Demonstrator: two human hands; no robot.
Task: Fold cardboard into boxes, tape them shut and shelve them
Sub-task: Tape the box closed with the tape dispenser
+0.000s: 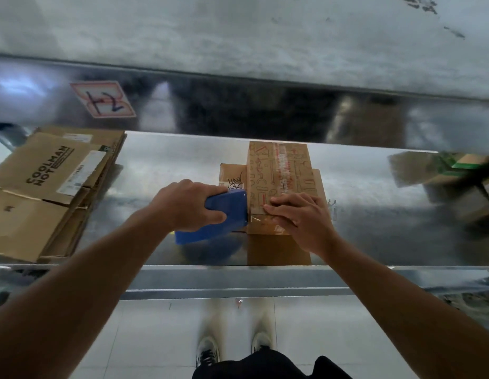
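Standing at the counter (166, 160), pressed the right hand (299, 218) flat on the near end of the box (279, 173), with fingers straight and close together and fingertips over a strip of clear tape (261, 220) at the box's near edge. Gripped a blue dispenser (227, 212) with the left hand (187, 205), fingers curled over its top and thumb round its near side, and held its front end against the box's left side at that same near edge. Had the box close to the counter's front edge, printed face up, with older tape down the middle of that face. Saw a lower carton (232, 173) showing on both sides of the box, black scribble on its left part; could not tell whether it ran under the box. Noted a stack of flattened cardboard (46, 192) well left of the box, with COOLMAN printed on the top sheet. Noted more cartons (465, 187), blurred, well right of the box. Beyond the box and to its left, made out a red-bordered label (102, 99), handwritten and upside down. Below the box, past the counter's edge, caught two shoes (207, 348) on a pale tiled floor (156, 337).
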